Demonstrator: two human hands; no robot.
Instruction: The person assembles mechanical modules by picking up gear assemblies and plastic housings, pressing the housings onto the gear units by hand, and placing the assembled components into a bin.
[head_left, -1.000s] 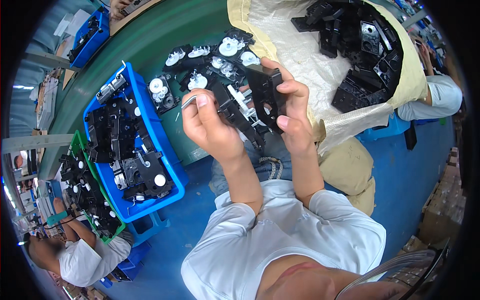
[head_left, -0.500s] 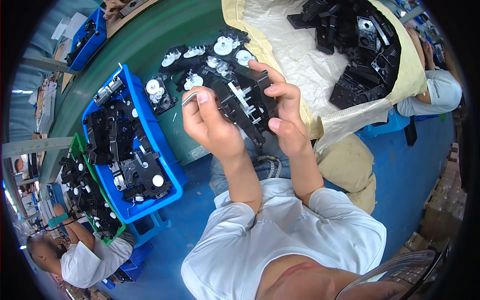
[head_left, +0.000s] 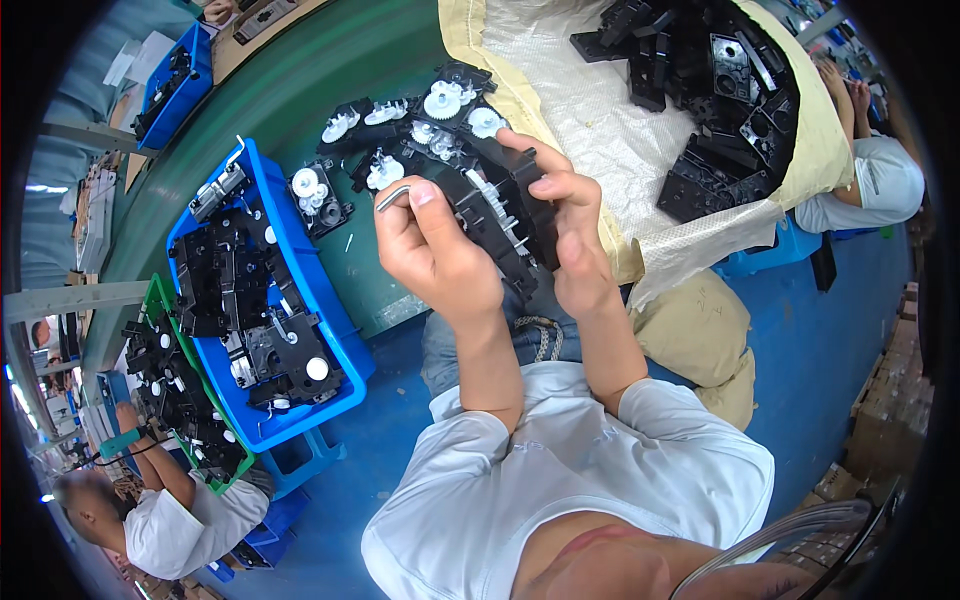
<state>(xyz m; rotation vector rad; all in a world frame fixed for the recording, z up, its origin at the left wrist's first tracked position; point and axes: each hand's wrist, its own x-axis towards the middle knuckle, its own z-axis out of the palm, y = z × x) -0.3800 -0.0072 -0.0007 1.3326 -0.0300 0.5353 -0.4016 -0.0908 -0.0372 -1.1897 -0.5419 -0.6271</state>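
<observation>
My left hand (head_left: 445, 265) is closed, with a short metal rod (head_left: 393, 198) pinched between thumb and forefinger. Its other fingers lie by a black plastic gear housing (head_left: 470, 205), partly hidden behind them. Along the housing's inner side runs a row of white gears (head_left: 492, 205). My right hand (head_left: 580, 235) grips a black plastic cover (head_left: 535, 205) facing those gears. The two black parts stand tilted close together, a narrow gap between them. Whether they are joined at the lower end cannot be seen.
Several gear assemblies (head_left: 440, 105) lie on the green bench (head_left: 385, 285). Left stands a blue bin (head_left: 345, 385) of black assemblies, beside a green crate (head_left: 240, 465). A pale sack (head_left: 600, 130) holding black parts is at right. Co-workers sit left (head_left: 190, 515) and far right (head_left: 880, 180).
The cover and the gear housing have come closer together, and the gap over the white gears is narrower. My left hand has shifted slightly right, and my right thumb has moved along the cover.
</observation>
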